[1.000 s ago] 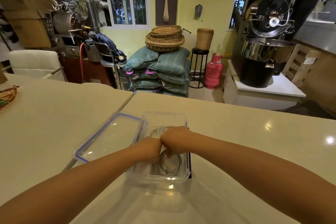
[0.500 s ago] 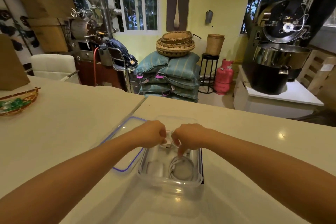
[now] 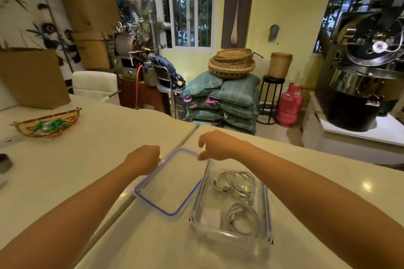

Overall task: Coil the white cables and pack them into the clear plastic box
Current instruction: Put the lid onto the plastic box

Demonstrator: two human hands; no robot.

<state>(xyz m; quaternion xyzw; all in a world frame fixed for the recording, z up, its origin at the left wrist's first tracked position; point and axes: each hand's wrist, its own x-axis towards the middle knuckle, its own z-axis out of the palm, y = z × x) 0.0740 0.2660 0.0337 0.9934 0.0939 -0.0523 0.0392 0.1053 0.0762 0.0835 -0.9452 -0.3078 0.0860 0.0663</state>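
The clear plastic box (image 3: 268,207) stands open on the cream table, near its front. Inside lie two coiled white cables, one at the far end (image 3: 237,181) and one at the near end (image 3: 242,217), beside a white charger block (image 3: 211,217). The clear lid with a blue seal (image 3: 168,183) lies left of the box, its right edge leaning on the box's rim. My left hand (image 3: 143,159) is curled on the lid's far left corner. My right hand (image 3: 215,145) pinches the lid's far right corner. Neither hand is in the box.
A woven tray with green items (image 3: 47,124) and a brown paper bag (image 3: 32,78) sit at the far left of the adjoining table. A small dark object (image 3: 4,162) lies at the left edge. A seam between the two tabletops (image 3: 188,137) runs under the lid.
Both hands have come out of the box and moved left and away to the lid's far edge. The second cable now lies coiled at the box's far end.
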